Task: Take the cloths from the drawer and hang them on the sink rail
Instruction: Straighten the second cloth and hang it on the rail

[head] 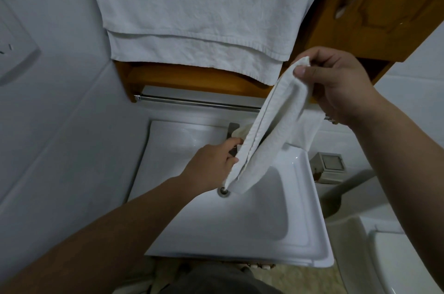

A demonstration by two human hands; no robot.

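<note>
Towel (pixel 192 12), big and white, hangs doubled over the wooden cabinet (pixel 374 29) at the top of my view and covers most of the wall above the sink (pixel 240 226). Below it I see the white sink basin, its drain (pixel 224 191) near the back left of the bowl. A chrome rail (pixel 192 101) runs along the sink's back edge, just under the wooden shelf, and a small white cloth already hangs at its right end (pixel 308 129). Over the basin I am holding a folded white cloth (pixel 269 130) stretched on a slant from upper right to lower left. My right hand (pixel 336 84) pinches its top corner between thumb and fingers, above the sink's back right corner. My left hand (pixel 211 163) grips the lower part, fingers curled behind the fabric, just above the drain. The cloth is clear of the rail, touching neither it nor the basin as far as I can tell.
</note>
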